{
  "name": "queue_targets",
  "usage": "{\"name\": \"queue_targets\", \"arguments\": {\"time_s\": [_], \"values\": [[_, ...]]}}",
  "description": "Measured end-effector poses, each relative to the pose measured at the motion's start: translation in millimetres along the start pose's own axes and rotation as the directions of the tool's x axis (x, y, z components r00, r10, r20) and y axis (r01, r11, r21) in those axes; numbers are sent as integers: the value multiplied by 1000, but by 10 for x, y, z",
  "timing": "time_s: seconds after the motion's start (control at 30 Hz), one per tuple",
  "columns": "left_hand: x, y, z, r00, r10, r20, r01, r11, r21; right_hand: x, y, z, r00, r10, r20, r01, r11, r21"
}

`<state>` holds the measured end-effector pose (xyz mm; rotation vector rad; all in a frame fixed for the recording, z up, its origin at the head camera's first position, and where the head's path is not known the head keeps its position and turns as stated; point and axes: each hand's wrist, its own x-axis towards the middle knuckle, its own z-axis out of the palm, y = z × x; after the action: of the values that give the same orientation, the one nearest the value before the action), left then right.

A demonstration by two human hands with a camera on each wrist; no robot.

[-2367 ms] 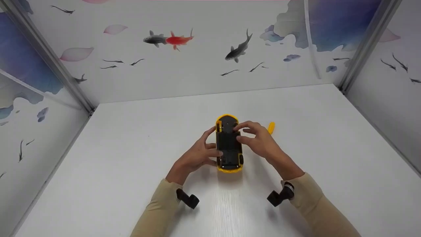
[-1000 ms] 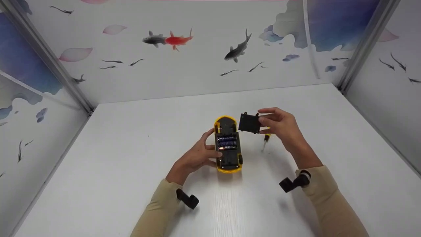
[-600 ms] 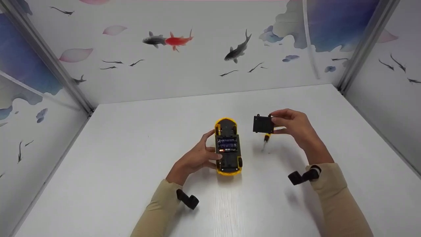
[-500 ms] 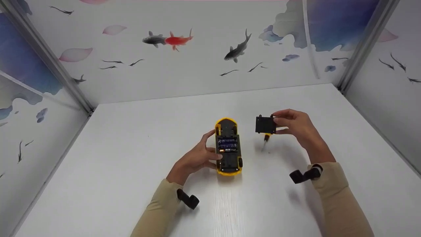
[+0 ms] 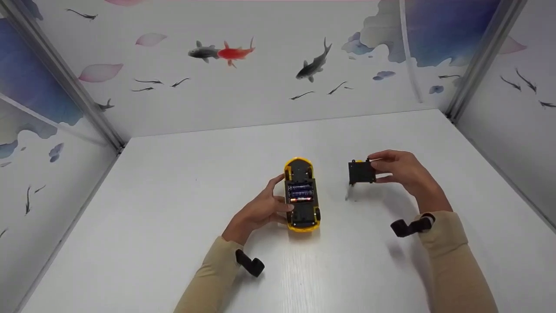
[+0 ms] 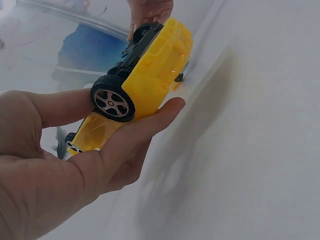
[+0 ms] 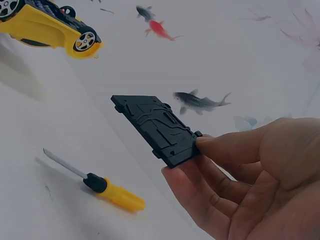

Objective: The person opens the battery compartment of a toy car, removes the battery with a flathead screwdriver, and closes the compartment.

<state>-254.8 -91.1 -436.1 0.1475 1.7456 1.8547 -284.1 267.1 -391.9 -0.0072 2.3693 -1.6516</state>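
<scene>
My left hand [image 5: 263, 208] grips a yellow toy car [image 6: 160, 65] by its side, held above the table with its black underside up. Several dark blue batteries [image 5: 300, 191] lie in the car's uncovered compartment. A black battery cover [image 7: 155, 127] is pinched between the thumb and fingers of my right hand [image 5: 402, 171], to the right of the car and apart from it. Below the cover a screwdriver [image 7: 107, 189] with a yellow and black handle lies on the table; the head view shows it mostly hidden behind the cover.
The white table [image 5: 173, 243] is bounded by a back wall [image 5: 260, 100] and side walls printed with fish and petals. A tiny dark speck [image 5: 356, 201] lies near the screwdriver's tip. Each wrist wears a small black camera [image 5: 249, 263].
My right hand lifted the black cover off the car, baring the batteries, then carried it right and lately a little nearer, over the screwdriver. My left hand keeps its grip, the car shifting slightly nearer.
</scene>
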Motion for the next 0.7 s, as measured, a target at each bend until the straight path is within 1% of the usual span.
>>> {"name": "queue_targets", "arguments": {"time_s": [0.13, 0.3, 0.47, 0.57, 0.7], "values": [[34, -31, -8, 1000, -14, -14, 14, 1000, 4, 38, 72, -38, 1000, 27, 3, -27, 999, -34], [50, -42, -5, 999, -41, -27, 41, 999, 17, 79, 131, -38, 998, 63, -4, -64, 997, -47], [57, -48, -3, 999, -47, -25, 48, 999, 23, 99, 194, -40, 994, 108, -10, -109, 991, -81], [63, -59, -1, 999, -50, -20, 50, 998, 24, 100, 258, -63, 986, 168, -15, -169, 976, -139], [70, -76, 5, 998, -52, -25, 53, 998, 25, 114, 327, -81, 970, 242, -35, -244, 946, -215]]}}
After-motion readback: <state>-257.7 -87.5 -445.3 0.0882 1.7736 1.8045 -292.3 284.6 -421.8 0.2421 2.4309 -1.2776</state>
